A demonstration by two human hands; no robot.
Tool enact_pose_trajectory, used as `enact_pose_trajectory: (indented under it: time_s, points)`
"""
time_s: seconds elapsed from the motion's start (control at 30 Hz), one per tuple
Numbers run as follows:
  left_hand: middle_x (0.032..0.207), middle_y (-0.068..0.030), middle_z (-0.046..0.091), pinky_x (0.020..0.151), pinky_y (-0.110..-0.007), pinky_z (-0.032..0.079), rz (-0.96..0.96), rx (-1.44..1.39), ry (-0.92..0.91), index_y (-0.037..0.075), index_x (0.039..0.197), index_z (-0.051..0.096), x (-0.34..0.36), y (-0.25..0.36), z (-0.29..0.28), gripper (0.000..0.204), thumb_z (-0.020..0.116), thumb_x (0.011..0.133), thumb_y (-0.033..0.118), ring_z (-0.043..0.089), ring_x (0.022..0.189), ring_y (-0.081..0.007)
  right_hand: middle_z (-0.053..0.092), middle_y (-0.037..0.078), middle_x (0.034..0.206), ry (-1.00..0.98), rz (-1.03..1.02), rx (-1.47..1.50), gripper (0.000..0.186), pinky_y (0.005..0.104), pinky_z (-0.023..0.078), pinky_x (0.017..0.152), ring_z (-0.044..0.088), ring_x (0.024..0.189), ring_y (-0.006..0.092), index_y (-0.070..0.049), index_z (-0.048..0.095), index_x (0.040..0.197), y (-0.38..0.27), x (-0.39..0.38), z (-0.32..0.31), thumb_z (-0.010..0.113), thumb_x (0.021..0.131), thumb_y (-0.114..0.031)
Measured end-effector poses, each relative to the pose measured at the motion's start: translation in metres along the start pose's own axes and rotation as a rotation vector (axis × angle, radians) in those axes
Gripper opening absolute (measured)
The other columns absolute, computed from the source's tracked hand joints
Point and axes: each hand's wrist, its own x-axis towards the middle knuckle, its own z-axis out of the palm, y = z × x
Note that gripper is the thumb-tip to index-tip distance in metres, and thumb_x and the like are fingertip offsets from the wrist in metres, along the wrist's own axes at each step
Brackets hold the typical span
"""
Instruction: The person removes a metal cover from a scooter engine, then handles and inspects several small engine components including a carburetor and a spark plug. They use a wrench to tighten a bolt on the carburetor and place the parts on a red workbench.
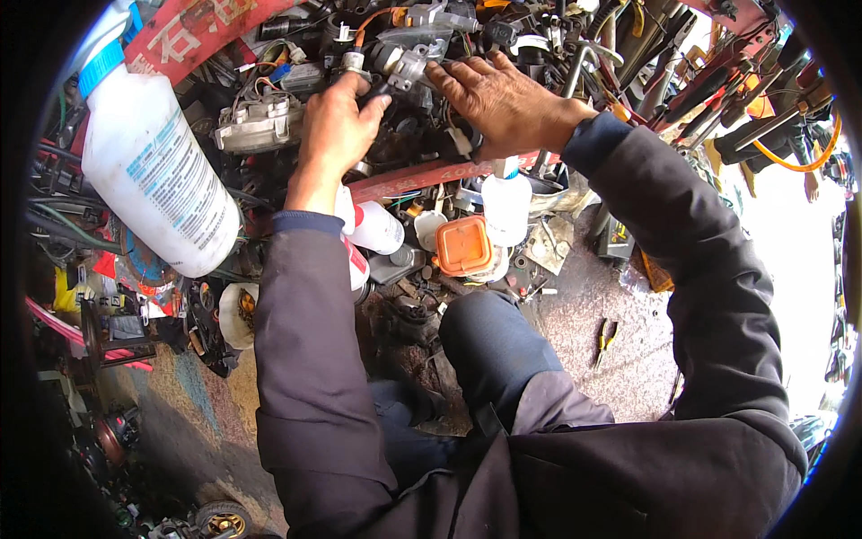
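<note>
Silver metal fitting (406, 70) sat among cluttered parts (260, 124) — your left hand (339, 126) curled just beside it, its hold unclear — while your right hand (512, 103) lay loosely extended, fingertips (438, 74) at the fitting's edge.

The palm of the right hand (512, 103) is hidden, and a wheel (224, 521) (gold-rimmed) is cut off by the lower edge.

L hand (337, 128) & R hand (508, 104) flank silvery metal part (410, 69), white btl (154, 162) to L.
</note>
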Motion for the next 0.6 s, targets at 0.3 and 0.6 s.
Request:
enact_pose_trajectory:
  time_s: [0.3,0.6]
  points:
    - [0.075,-0.0118,0.070,0.066,-0.036,0.052,-0.042,-0.227,-0.075,0.001,0.094,0.068,0.005,-0.011,-0.007,0.029,0.079,0.080,0.025,0.067,0.069,-0.0217,0.063,0.012,0.112,0.070,0.013,-0.003,0.072,0.0509,0.043,0.093,0.056,0.114,0.0312,-0.007,0.049,0.132,0.010,0.015,0.006,0.080,0.073,-0.035]
    - [0.081,-0.0088,0.070,0.067,-0.032,0.050,-0.051,-0.108,-0.094,0.001,0.088,0.065,-0.011,-0.007,-0.008,0.021,0.079,0.079,0.014,0.064,0.072,-0.0156,0.068,0.013,0.101,-0.008,0.153,0.099,0.037,0.0506,0.044,0.091,0.063,0.104,0.0321,-0.016,0.064,0.118,0.026,0.056,-0.003,0.067,0.085,-0.031]
